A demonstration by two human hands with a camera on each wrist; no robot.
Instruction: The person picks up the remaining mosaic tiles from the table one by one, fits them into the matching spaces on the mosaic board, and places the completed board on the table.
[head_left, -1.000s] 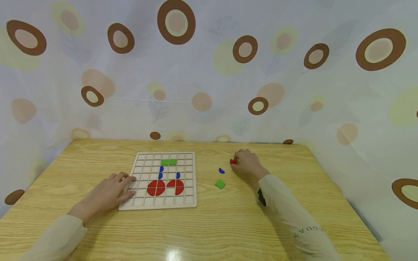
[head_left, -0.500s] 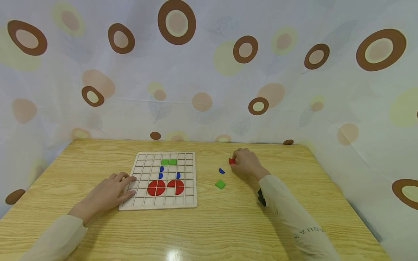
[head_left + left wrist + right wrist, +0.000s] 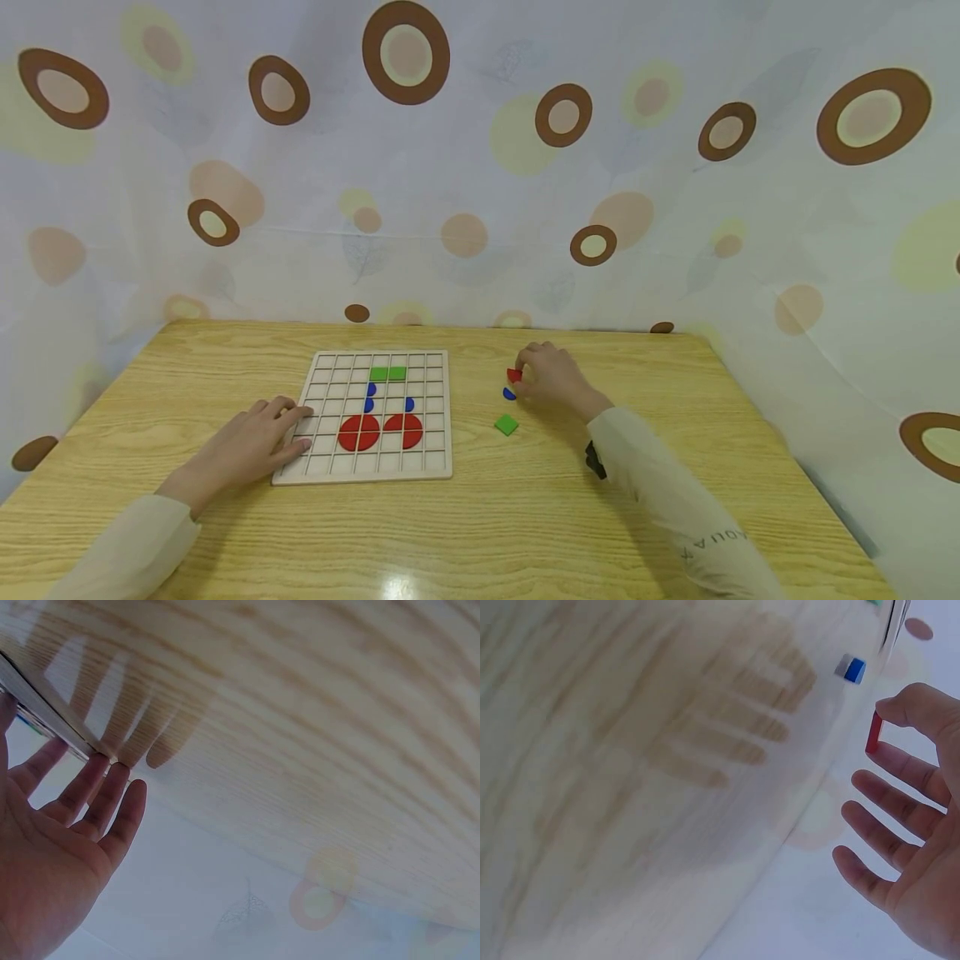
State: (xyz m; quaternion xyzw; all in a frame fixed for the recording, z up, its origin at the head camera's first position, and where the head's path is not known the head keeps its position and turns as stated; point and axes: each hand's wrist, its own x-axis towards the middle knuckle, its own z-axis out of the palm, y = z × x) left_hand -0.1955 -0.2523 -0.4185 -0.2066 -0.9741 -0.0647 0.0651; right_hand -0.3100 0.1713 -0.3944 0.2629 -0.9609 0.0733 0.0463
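My right hand point(image 3: 555, 379) pinches a small red quarter-circle tile point(image 3: 513, 376) between thumb and index finger, the other fingers spread. In the right wrist view the red tile point(image 3: 874, 733) is seen edge-on, lifted off the table. My left hand point(image 3: 243, 446) rests with relaxed fingers on the left edge of a pale wooden grid board point(image 3: 330, 462); the left wrist view shows the fingertips point(image 3: 97, 761) at the board's side. On the board lie a full red circle point(image 3: 358, 432), a red three-quarter circle point(image 3: 408, 432), two green squares point(image 3: 388, 373) and three blue half-circles point(image 3: 368, 405).
A loose blue half-circle point(image 3: 509, 393) lies just below the red tile in the head view. Nearer the front is a green square point(image 3: 506, 425), set like a diamond. The wooden table point(image 3: 480, 533) meets a patterned cloth backdrop point(image 3: 480, 183) at the back.
My right hand has moved left, toward the board, with the red tile in its pinch and is now beside the loose blue half-circle. The left hand and board have stayed put.
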